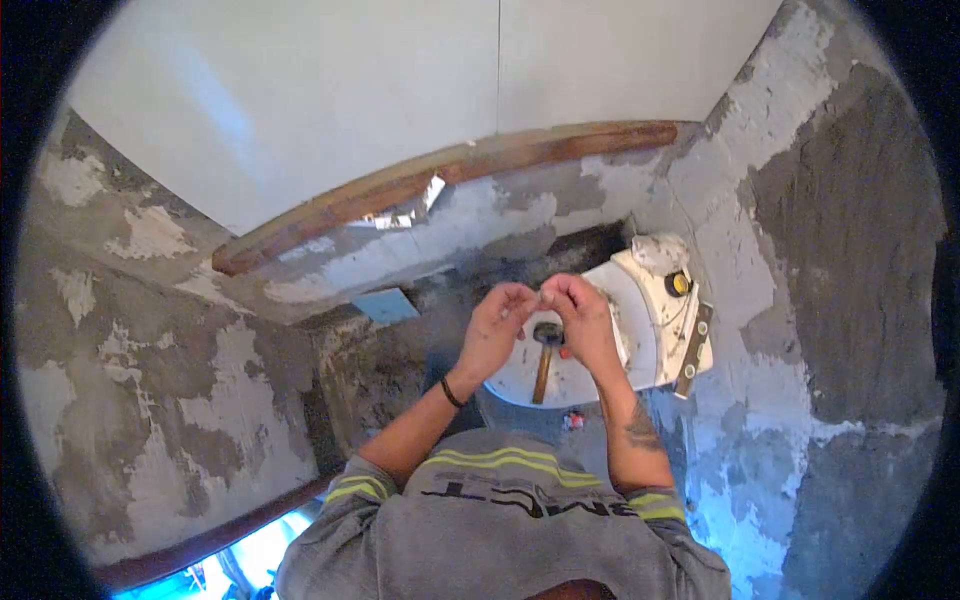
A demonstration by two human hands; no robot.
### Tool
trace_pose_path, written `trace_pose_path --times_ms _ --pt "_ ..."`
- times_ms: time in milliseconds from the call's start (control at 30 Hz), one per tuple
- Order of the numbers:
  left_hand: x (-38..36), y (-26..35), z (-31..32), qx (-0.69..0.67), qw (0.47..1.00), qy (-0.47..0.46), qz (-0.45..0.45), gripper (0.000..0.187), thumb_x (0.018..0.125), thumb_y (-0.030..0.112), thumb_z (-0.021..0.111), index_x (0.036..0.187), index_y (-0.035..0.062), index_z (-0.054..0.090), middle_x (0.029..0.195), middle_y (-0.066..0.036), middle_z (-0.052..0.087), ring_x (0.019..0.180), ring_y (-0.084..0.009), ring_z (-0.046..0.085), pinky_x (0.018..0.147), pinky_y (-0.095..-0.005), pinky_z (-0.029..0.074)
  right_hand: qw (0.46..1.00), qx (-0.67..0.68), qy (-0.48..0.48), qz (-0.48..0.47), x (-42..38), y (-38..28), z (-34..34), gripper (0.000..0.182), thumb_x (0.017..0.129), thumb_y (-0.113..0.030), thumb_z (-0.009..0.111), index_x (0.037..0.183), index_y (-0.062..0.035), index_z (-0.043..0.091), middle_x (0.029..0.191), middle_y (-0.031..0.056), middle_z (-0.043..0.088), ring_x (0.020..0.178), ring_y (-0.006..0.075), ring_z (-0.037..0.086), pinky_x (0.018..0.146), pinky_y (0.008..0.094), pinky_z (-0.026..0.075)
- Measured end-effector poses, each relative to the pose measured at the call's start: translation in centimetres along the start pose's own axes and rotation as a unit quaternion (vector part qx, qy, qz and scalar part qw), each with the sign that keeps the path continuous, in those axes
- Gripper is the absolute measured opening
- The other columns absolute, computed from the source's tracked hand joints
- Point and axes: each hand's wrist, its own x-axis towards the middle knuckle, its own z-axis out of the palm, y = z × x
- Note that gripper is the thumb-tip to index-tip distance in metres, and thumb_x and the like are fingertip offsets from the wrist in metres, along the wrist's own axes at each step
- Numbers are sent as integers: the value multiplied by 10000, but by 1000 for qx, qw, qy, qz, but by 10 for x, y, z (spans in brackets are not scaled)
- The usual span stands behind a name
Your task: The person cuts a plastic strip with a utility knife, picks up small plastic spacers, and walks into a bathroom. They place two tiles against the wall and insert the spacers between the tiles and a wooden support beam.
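My left hand (495, 330) and my right hand (582, 322) meet fingertip to fingertip above a white toilet lid (640, 320). Both are closed in a pinch. Whatever lies between the fingers is too small to make out. Just below them, a mallet (547, 335) with a dark head and wooden handle rests on the lid. A small orange-red item (565, 353) shows beside the mallet, partly covered by my right hand.
On the cistern lie a yellow-and-black tape measure (679, 284), a spirit level (694, 350) and a crumpled whitish bag (660, 253). A light-blue tile (386, 306) sits left of my hands. Patchy plastered walls (850, 240) close in, with a wooden beam (450, 165) ahead.
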Motion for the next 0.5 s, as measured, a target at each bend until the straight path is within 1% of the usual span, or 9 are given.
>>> trace_pose_path --times_ms 33,133,167,233,267,333,367,433,500 --pt "2 5 -1 -36 999 0 8 193 922 207 635 1030 50 603 864 -4 613 700 -71 552 575 -227 464 994 106 -18 32 4 8 4 146 906 -134 622 975 -6 634 851 63 653 798 138 644 704 271 499" --pt "3 0 -7 10 999 -1 33 135 947 173 596 1011 58 622 887 6 640 687 -48 520 576 -208 433 991 105 -47 65 6 6 3 135 924 -147 615 996 -36 641 844 16 653 767 111 625 675 255 486" --pt "3 0 -9 8 999 0 31 135 947 173 596 1011 58 622 887 6 640 687 -48 520 576 -208 433 991 103 -49 67 6 10 4 135 924 -147 615 996 -36 641 844 16 653 767 111 625 675 255 486" --pt "0 12 -14 -87 994 -52 -44 153 953 155 584 1056 51 630 904 -5 644 698 -43 518 565 -205 416 976 200 -44 76 6 16 7 131 922 -151 623 987 -38 643 831 7 657 728 93 598 663 237 468" --pt "0 12 -18 -90 994 -51 -46 153 953 155 584 1056 51 630 904 -5 644 698 -43 518 565 -205 416 976 198 -45 78 6 18 7 131 922 -151 623 987 -38 643 831 7 657 728 93 598 663 237 468" --pt "-2 10 -24 -151 978 -93 -114 189 949 148 589 1104 45 623 925 -25 649 701 -46 508 560 -204 402 971 227 -25 71 3 8 8 150 915 -153 635 980 -18 636 818 22 658 703 89 572 673 228 461" --pt "-2 9 -26 -154 977 -90 -115 189 949 148 589 1104 45 623 925 -25 649 701 -46 508 560 -204 402 971 224 -28 73 2 8 9 150 915 -153 635 980 -18 636 818 22 658 703 89 572 673 228 461" --pt "1 5 -29 -269 947 -119 -126 194 946 152 595 1112 55 617 897 -18 623 668 -54 483 555 -203 388 969 231 -34 82 0 6 12 161 911 -155 641 982 -10 629 798 35 658 702 88 569 682 225 456" --pt "4 0 -27 -290 944 -116 -105 197 937 152 609 1113 63 616 884 -9 610 659 -55 473 556 -201 384 972 226 -24 62 -1 7 17 154 907 -149 646 972 -10 637 794 33 659 701 88 571 675 224 455"
